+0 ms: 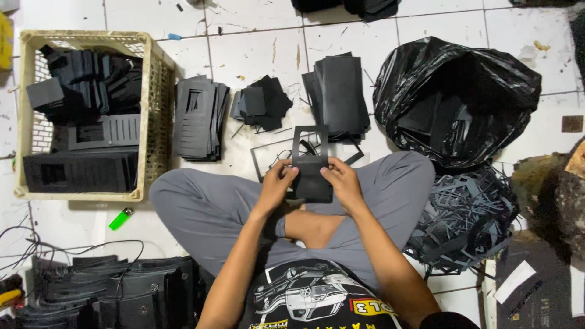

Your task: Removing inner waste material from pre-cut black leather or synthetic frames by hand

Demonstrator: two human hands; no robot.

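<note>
Here, two hands hold a black cut-out sheet [311, 167] at frame centre.
Left hand [277, 183] and right hand [342, 181] each grip closed on its lower edges, above grey-trousered crossed legs [207, 210]; basket [152, 109] upper left.

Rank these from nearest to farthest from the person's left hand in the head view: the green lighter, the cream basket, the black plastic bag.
From the left hand:
1. Cream basket, to its left; its near edge lies closest.
2. Green lighter, on the floor lower left, slightly farther out.
3. Black plastic bag, far off on the right, beyond the right hand.
</note>
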